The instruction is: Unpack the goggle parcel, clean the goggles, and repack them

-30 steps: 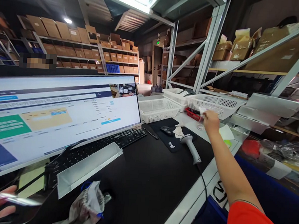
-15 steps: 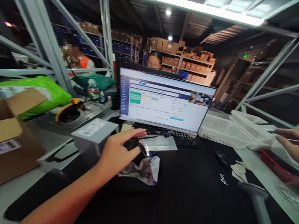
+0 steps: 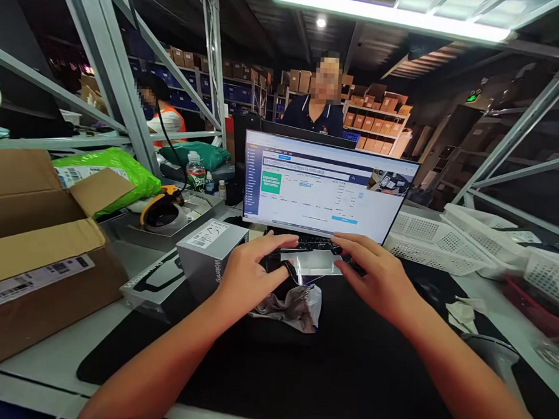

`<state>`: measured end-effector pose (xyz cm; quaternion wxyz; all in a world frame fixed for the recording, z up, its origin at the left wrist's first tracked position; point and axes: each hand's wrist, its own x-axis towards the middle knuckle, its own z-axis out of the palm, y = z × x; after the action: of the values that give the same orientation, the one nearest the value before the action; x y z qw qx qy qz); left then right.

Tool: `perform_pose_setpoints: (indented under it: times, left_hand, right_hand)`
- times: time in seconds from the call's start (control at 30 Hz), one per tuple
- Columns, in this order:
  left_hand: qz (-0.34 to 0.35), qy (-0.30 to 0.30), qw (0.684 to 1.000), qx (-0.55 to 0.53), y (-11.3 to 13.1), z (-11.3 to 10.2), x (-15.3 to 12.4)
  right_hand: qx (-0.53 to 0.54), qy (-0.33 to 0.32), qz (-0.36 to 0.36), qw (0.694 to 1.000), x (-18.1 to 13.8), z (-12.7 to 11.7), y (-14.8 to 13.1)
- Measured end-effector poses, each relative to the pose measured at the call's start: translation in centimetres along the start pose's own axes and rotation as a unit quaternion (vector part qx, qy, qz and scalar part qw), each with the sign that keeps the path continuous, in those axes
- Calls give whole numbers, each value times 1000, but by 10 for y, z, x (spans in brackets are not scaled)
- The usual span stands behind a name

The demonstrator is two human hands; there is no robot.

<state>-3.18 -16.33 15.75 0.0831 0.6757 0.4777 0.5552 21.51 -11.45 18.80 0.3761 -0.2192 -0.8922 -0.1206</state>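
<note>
My left hand (image 3: 253,264) has thumb and fingers around a dark pair of glasses (image 3: 292,271), mostly hidden by the hand, with a small clear tag hanging from it. Opposite, my right hand (image 3: 379,274) is held with thumb and fingers parted near the far end of the glasses; whether it touches them I cannot tell. Beneath the glasses lies a crumpled grey cloth pouch (image 3: 302,307) on the black desk mat (image 3: 346,375). Behind them, a flat silvery sheet (image 3: 317,262) rests before the keyboard (image 3: 313,243).
Grey boxes (image 3: 214,247) and an open carton (image 3: 36,278) stand at left. The monitor (image 3: 322,193) is ahead. On the right are white baskets (image 3: 437,243), a beige cloth (image 3: 464,316) and a scanner (image 3: 492,355). A person (image 3: 315,111) stands behind the monitor.
My right hand has come in from the far right to the glasses' far end. My left hand still holds the glasses. The person behind the monitor now shows higher.
</note>
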Motion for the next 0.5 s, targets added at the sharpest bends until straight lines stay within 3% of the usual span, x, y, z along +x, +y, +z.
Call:
perform_pose_setpoints:
  times: [0.17, 0.5]
  left_hand:
    - [16, -3, 1000, 0, 0, -2, -2]
    - [-19, -45, 999, -21, 7, -4, -3]
  right_hand:
    - [11, 48, 10, 999, 1, 14, -2]
    - [18, 80, 60, 995, -9, 8, -17]
